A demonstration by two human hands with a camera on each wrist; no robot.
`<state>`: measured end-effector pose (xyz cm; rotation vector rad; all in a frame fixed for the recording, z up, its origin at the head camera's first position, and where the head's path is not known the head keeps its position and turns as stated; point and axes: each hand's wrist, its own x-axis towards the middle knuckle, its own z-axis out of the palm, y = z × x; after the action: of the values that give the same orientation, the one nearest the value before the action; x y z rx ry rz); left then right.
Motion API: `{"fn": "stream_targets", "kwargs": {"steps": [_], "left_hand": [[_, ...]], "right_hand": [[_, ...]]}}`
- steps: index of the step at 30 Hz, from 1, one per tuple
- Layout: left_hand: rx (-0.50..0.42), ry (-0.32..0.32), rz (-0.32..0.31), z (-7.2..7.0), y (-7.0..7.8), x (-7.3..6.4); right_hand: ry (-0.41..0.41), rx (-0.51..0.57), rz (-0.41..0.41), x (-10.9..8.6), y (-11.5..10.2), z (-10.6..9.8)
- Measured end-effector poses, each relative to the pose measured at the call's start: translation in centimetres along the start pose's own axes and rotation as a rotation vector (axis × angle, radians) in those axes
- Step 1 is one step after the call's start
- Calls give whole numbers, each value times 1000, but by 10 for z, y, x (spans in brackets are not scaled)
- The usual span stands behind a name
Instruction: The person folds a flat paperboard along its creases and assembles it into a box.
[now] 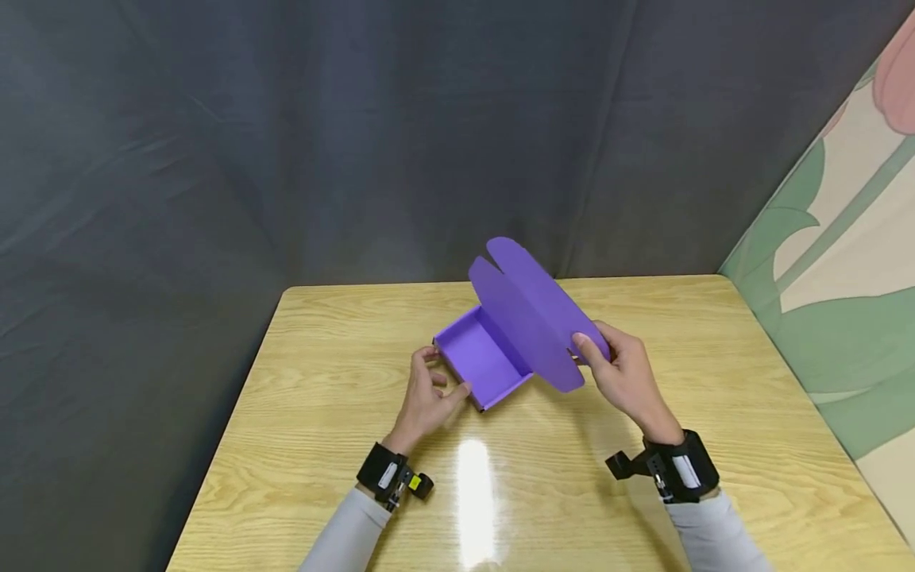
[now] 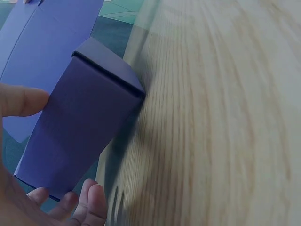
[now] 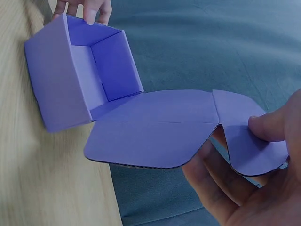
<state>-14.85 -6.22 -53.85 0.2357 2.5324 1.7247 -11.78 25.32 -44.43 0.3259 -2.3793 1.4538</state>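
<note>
A purple cardboard box (image 1: 488, 361) stands on the table with its lid (image 1: 532, 314) raised and the inside showing bare. My left hand (image 1: 427, 401) holds the box by its left wall. In the left wrist view, the thumb lies at that wall's top edge and the fingertips (image 2: 96, 197) reach its far end. My right hand (image 1: 625, 377) pinches the end of the lid's front flap, thumb on top and fingers beneath. From the right wrist view, a rounded side flap (image 3: 146, 136) sticks out beside that hand.
The wooden table (image 1: 322, 477) spreads around the box, with a bright light reflection near the front. Behind it hangs a dark curtain (image 1: 429, 143). A wall panel with leaf and flower shapes (image 1: 858, 318) borders the right side. Both wrists carry black camera straps.
</note>
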Motion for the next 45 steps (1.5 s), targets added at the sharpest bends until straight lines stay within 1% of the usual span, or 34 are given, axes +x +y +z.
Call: {"fn": "stream_targets", "kwargs": {"steps": [4,8,11,14,16,19,21,23,27,33,38,45], "left_hand": [[39,27,4,1,-1,-2],[47,54,-14,2,0,-3],[52,54,-35,4,2,-2],[56,56,-32,7,4,-2],[51,73,-13,10,5,-1],[37,121,40,11,8,1],[26,146,79,12,10,3],[12,155,108,11,12,6],[-26,137,117,9,16,10],[-56,78,104,5,21,18],[-56,32,66,2,23,23],[-34,7,55,2,23,24]], "right_hand": [[-21,14,11,6,1,-2],[-32,4,10,11,0,-5],[-40,-18,3,16,-2,-9],[-58,-45,5,20,-2,-14],[-72,-69,16,20,-2,-16],[-73,-122,25,18,0,-19],[-65,-158,16,17,0,-22],[-54,-189,-3,16,0,-23],[-68,-226,-56,16,-1,-25],[-109,-251,-92,18,-4,-25],[-134,-276,-143,22,-5,-26],[-181,-293,-176,28,-5,-30]]}}
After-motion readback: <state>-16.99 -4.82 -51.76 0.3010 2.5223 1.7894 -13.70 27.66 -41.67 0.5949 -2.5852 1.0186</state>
